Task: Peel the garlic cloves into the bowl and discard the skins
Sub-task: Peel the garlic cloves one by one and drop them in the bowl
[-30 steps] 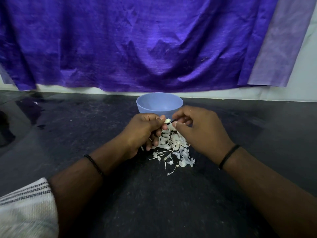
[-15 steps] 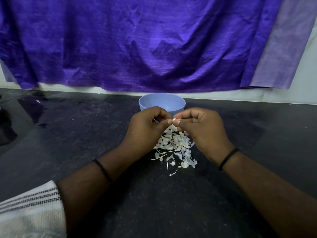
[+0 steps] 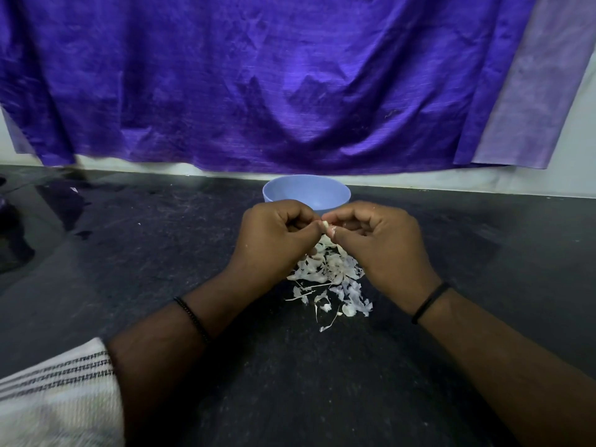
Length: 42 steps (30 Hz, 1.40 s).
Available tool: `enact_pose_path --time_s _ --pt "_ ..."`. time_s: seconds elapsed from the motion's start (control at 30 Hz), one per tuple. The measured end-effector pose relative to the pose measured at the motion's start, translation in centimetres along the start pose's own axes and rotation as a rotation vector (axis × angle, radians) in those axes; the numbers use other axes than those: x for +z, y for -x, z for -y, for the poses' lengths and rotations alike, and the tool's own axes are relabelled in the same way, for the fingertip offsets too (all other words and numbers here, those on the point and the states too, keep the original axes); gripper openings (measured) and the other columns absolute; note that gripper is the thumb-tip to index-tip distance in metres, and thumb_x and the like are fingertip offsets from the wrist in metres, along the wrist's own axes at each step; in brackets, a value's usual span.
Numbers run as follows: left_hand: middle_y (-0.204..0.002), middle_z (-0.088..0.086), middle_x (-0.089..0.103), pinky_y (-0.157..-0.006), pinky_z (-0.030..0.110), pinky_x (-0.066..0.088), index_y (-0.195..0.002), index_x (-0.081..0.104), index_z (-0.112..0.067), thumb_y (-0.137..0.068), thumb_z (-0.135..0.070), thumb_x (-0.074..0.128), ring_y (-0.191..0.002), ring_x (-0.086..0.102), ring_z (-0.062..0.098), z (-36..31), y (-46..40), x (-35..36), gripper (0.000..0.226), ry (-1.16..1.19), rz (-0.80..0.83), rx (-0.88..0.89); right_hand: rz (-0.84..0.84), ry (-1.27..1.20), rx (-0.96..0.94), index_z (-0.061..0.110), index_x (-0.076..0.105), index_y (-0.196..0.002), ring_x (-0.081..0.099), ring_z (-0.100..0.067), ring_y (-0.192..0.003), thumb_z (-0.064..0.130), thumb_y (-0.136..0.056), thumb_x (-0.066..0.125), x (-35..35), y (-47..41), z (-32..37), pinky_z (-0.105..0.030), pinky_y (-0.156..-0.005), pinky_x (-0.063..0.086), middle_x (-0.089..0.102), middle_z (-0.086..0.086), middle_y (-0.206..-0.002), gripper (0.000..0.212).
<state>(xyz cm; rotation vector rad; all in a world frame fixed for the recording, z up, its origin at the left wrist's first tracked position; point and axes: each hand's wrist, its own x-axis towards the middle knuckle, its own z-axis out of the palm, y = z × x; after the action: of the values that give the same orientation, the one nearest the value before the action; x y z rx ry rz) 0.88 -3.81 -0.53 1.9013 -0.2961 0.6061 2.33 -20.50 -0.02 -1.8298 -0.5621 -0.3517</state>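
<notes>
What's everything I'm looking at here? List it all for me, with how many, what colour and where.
bowl: one, light blue, on the counter just behind the hands
garlic clove: one, whitish, pinched between both hands
skins: a loose pile, white, on the counter below the hands
counter: one, black, across the lower view
cloth: one, purple, hanging behind the counter
wall: white, behind the cloth
wristbands: two, black, one on each wrist
sleeve: one, white with dark stripes, lower left
left hand: holds the clove
right hand: pinches the clove
</notes>
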Motion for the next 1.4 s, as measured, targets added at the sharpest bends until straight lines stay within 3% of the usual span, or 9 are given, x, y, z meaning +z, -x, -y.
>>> enact_pose_path --time_s 0.17,0.4,0.6,0.7,0.8,0.87,1.1,1.4 --pt "-0.064 0.007 0.071 -0.057 0.037 0.06 -0.079 0.072 -0.004 -0.085 0.0 0.073 -0.059 0.072 0.02 0.2 -0.1 0.2 0.007 0.059 0.009 -0.055 -0.005 -0.029 0.048 0.018 0.076 -0.094 0.074 -0.009 -0.076 0.004 -0.087 0.074 0.4 0.2 -0.1 -0.031 -0.073 0.061 0.077 0.005 -0.079 0.016" --pt "-0.066 0.015 0.07 -0.06 0.041 0.061 -0.08 0.07 0.0 -0.085 0.002 0.071 -0.061 0.073 0.025 -0.1 -0.3 0.1 0.005 0.098 0.031 -0.086 -0.037 0.11 -0.052 0.019 0.073 -0.093 0.069 0.002 -0.068 0.007 -0.086 0.076 0.6 0.1 -0.2 -0.011 -0.064 0.051 0.075 0.008 -0.075 0.015" --pt "-0.061 0.01 0.07 -0.06 0.045 0.062 -0.076 0.072 -0.002 -0.082 0.003 0.073 -0.057 0.071 0.021 0.0 -0.2 0.1 0.008 0.055 -0.007 -0.058 -0.05 0.209 -0.115 0.021 0.064 -0.098 0.068 0.003 -0.066 0.008 -0.086 0.075 0.6 0.3 0.4 -0.006 -0.062 0.047 0.075 0.009 -0.073 0.021" --pt "-0.061 0.007 0.07 -0.058 0.038 0.061 -0.076 0.072 -0.004 -0.084 0.0 0.074 -0.056 0.07 0.019 -0.1 -0.3 0.0 0.008 0.025 -0.001 -0.036 -0.09 0.224 -0.148 0.025 0.061 -0.093 0.068 0.002 -0.064 0.008 -0.086 0.076 0.7 0.3 0.7 -0.009 -0.059 0.049 0.074 0.008 -0.07 0.024" --pt "-0.059 0.003 0.069 -0.052 0.026 0.053 -0.076 0.073 -0.009 -0.085 -0.004 0.074 -0.051 0.065 0.011 -0.2 -0.4 -0.2 0.011 -0.036 0.028 -0.012 -0.099 0.238 -0.16 0.025 0.06 -0.092 0.068 -0.002 -0.062 0.01 -0.085 0.077 0.6 0.3 0.9 -0.02 -0.059 0.055 0.073 0.007 -0.069 0.024" --pt "-0.058 0.002 0.068 -0.051 0.022 0.049 -0.074 0.073 -0.012 -0.086 -0.004 0.073 -0.05 0.063 0.007 -0.2 -0.5 -0.3 0.014 -0.075 0.042 -0.005 -0.083 0.249 -0.158 0.024 0.061 -0.094 0.069 -0.001 -0.064 0.01 -0.086 0.076 0.6 0.3 1.0 -0.017 -0.059 0.054 0.073 0.007 -0.07 0.022" --pt "-0.054 0.0 0.065 -0.048 0.024 0.048 -0.077 0.071 -0.006 -0.088 -0.004 0.069 -0.046 0.061 0.008 -0.2 -0.5 0.1 0.011 -0.009 0.025 -0.082 -0.067 0.074 -0.112 0.025 0.071 -0.107 0.07 0.004 -0.07 0.004 -0.085 0.075 0.6 0.4 0.8 -0.009 -0.066 0.051 0.076 0.011 -0.075 0.031" --pt "-0.053 0.003 0.06 -0.045 0.026 0.05 -0.079 0.068 -0.002 -0.089 -0.003 0.065 -0.044 0.056 0.01 -0.7 -0.3 0.7 0.01 0.195 -0.007 -0.186 -0.103 -0.097 -0.049 0.02 0.077 -0.106 0.073 -0.002 -0.081 -0.002 -0.084 0.074 0.6 -0.1 0.4 -0.016 -0.071 0.056 0.077 0.009 -0.087 0.031"
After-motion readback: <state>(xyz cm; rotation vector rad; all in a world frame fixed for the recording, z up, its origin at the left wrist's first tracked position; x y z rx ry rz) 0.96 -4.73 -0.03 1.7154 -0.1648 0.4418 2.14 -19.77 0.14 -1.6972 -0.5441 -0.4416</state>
